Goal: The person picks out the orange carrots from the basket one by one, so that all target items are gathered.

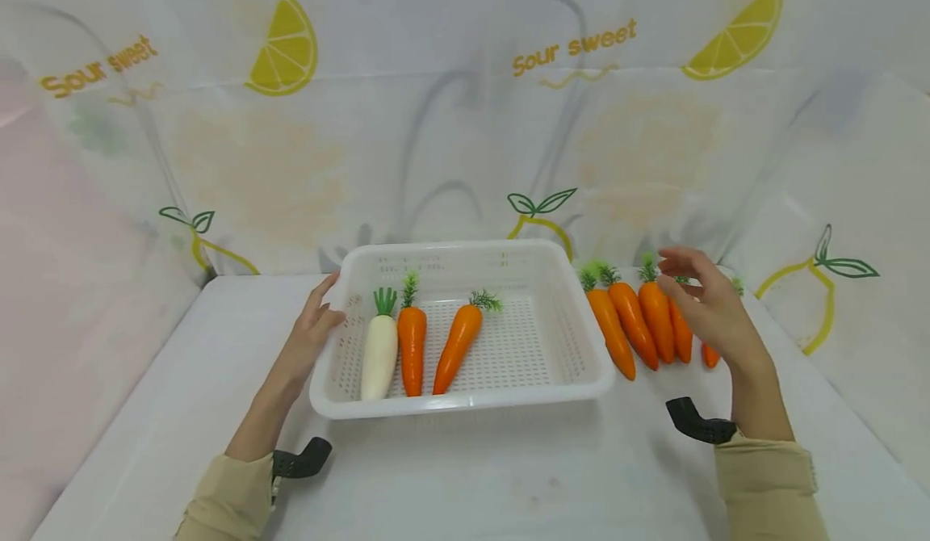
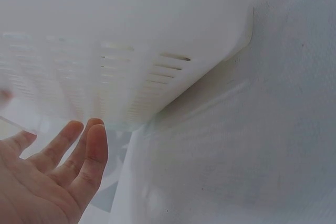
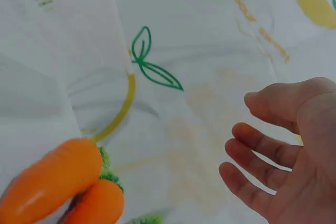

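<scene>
A white plastic basket [image 1: 465,404] holds a white radish [image 1: 379,355] and two orange carrots [image 1: 412,347]. My left hand [image 1: 312,327] is at the basket's left side, thumb by the rim; in the left wrist view its fingers extend loosely beside the slotted outer wall [image 2: 131,40]. Whether they press on it I cannot tell. To the right of the basket, several more carrots [image 1: 632,323] lie in a row, green tops facing away. Above the right end of that row hovers my right hand [image 1: 708,307], fingers loosely bent and apart, holding nothing. Carrots [image 3: 52,182] appear at lower left in the right wrist view.
A white cloth covers the table [image 1: 465,476]. Behind it hangs a pale curtain [image 1: 436,121] printed with lemons and "Sour sweet". Each forearm has a black wrist mount [image 1: 697,421] above a beige sleeve [image 1: 766,476].
</scene>
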The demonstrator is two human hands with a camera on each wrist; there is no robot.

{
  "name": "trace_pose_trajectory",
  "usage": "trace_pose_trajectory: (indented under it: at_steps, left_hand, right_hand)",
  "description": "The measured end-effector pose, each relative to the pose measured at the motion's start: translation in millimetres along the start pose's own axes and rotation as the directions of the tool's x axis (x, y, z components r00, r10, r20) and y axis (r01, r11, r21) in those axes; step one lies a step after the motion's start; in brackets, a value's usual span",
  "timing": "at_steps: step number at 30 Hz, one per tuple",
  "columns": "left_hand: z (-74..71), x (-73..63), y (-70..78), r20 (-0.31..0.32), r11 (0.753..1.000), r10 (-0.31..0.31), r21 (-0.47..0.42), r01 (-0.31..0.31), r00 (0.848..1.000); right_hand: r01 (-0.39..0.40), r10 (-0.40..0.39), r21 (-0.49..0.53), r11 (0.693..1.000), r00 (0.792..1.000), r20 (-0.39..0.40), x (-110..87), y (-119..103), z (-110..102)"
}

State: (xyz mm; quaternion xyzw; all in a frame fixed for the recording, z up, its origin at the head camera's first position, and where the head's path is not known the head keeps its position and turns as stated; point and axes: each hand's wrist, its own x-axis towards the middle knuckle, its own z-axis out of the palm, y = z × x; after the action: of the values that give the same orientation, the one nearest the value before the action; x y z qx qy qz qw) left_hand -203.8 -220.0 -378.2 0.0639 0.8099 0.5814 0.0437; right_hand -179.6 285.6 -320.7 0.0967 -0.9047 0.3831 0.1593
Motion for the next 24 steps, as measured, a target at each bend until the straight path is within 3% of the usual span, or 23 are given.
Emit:
trace_pose_trajectory:
  at_steps: [4,7,11,14,17,19,24]
  left_hand:
    - [2.5,0.9,1.9,0.004,1.000,0.005,-0.009,-0.005,1.000]
    - [2.9,1.1,2.8,0.002,1.000,0.002,-0.017,-0.002,1.000]
    - [2.1,0.1,2.9,-0.002,1.000,-0.007,-0.013,0.007,1.000]
    - [1.7,-0.7,2.6,-0.005,1.000,-0.013,-0.010,0.013,1.000]
    - [1.8,-0.8,2.3,-0.006,1.000,-0.019,-0.018,0.019,1.000]
    - [1.9,-0.6,2.3,-0.007,0.999,-0.023,-0.023,0.022,1.000]
    - [0.8,-0.7,2.3,-0.013,1.000,-0.023,-0.013,0.023,1.000]
  right_hand:
    - [0.115,-0.119,0.040,0.993,0.987,0.105,2.6,-18,17]
    - [0.133,-0.137,0.034,0.991,0.967,0.214,7.3,-31,31]
    - [0.164,-0.164,0.031,0.986,0.921,0.354,18.0,-50,48]
    - [0.208,-0.202,0.036,0.977,0.872,0.447,27.4,-61,60]
    - [0.249,-0.227,0.033,0.968,0.811,0.540,36.7,-71,67]
    - [0.260,-0.221,0.028,0.965,0.758,0.613,42.7,-78,70]
    - [0.244,-0.142,-0.003,0.970,0.574,0.806,58.2,-100,73]
